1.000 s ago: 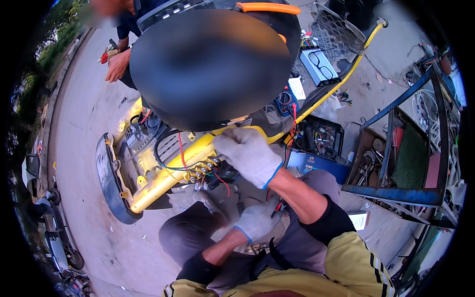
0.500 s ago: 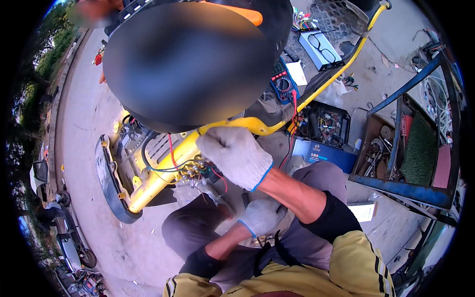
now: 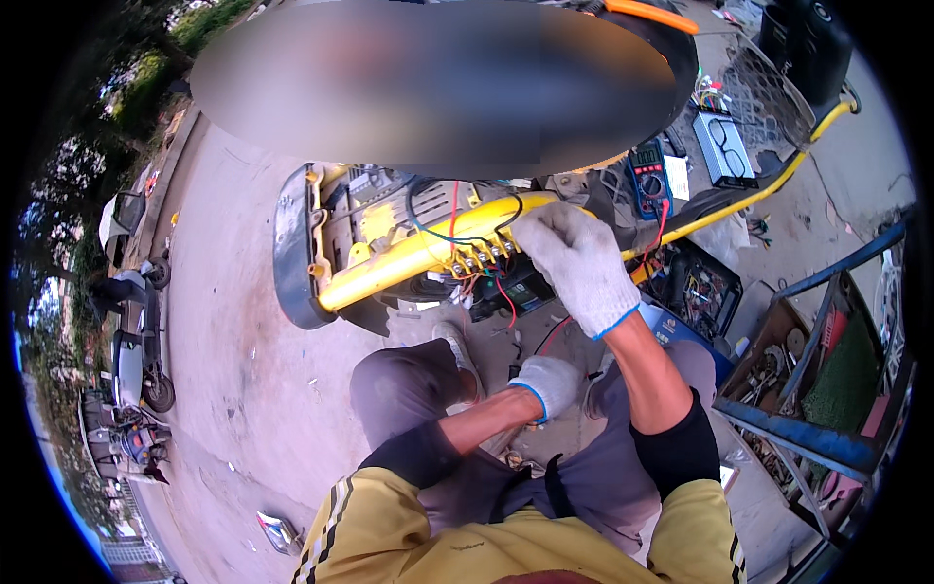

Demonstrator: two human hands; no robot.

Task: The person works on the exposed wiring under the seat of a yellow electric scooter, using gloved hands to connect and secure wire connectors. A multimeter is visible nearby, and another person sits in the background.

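My right hand (image 3: 581, 261), in a white knit glove with a blue cuff, is at the yellow tube (image 3: 428, 243) of a scooter frame. Its fingers are bent and pressed together; whatever they hold is hidden. Just left of the fingertips, a row of metal terminals (image 3: 479, 259) with red and dark wires runs below the tube. My left hand (image 3: 551, 383), gloved the same way, hangs lower, between my knees. Its fingers curl inward, and their contents cannot be made out. A multimeter (image 3: 650, 182) with a red lead lies on the scooter, to the right.
A silver box (image 3: 724, 148) with eyeglasses on it lies beyond the multimeter. An open black case (image 3: 696, 287) of wires and a blue box (image 3: 671, 326) are on the ground. At right stands a blue metal rack (image 3: 793, 428) with tools. A parked scooter (image 3: 131, 360) is far left.
My view has turned, so the scene sits further right and higher. The right hand stays at the yellow tube, and the left stays low between my knees.
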